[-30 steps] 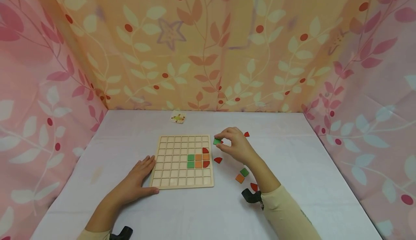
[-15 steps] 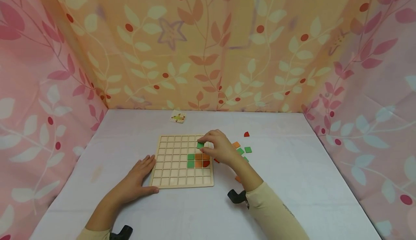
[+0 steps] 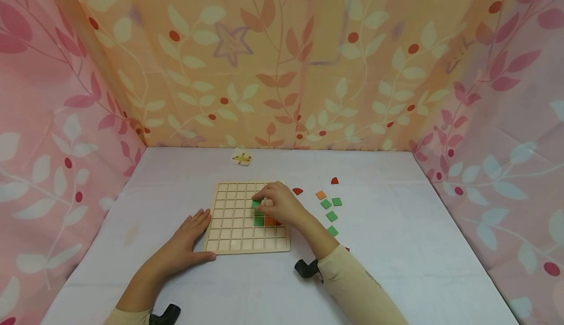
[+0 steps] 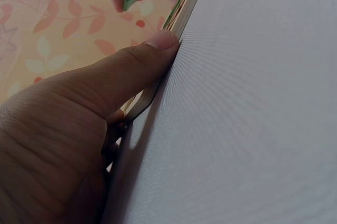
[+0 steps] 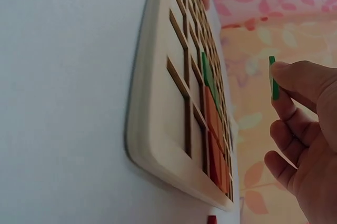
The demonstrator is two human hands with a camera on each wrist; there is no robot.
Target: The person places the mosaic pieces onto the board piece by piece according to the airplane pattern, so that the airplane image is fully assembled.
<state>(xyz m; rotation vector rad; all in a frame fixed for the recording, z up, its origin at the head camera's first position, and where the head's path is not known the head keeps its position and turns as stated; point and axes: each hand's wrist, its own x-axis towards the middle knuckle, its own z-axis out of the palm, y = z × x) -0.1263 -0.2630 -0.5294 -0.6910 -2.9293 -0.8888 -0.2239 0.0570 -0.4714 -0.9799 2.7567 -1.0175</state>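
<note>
A square wooden grid board (image 3: 227,227) lies on the table. My left hand (image 3: 182,244) rests at its left side, straight fingers against the left edge and thumb at the front-left corner; the left wrist view shows the thumb (image 4: 131,63) touching the edge. Over the board, my right hand (image 3: 284,205) pinches a green square tile (image 5: 274,79) between thumb and fingertips, held above the grid in the right wrist view. Below it, green tiles (image 3: 259,221) and orange tiles (image 3: 269,221) sit in cells. My right hand hides part of the filled cells.
Right of the board lie several loose green tiles (image 3: 332,216), an orange tile (image 3: 320,195) and red rounded pieces (image 3: 297,191). A small patterned card (image 3: 241,157) lies near the table's back edge. Floral cloth (image 3: 282,70) encloses the back and sides.
My right hand has carried the green tile leftward from beside the board to over the grid's filled cells. Loose pieces on the right have come into view. The left hand has stayed put.
</note>
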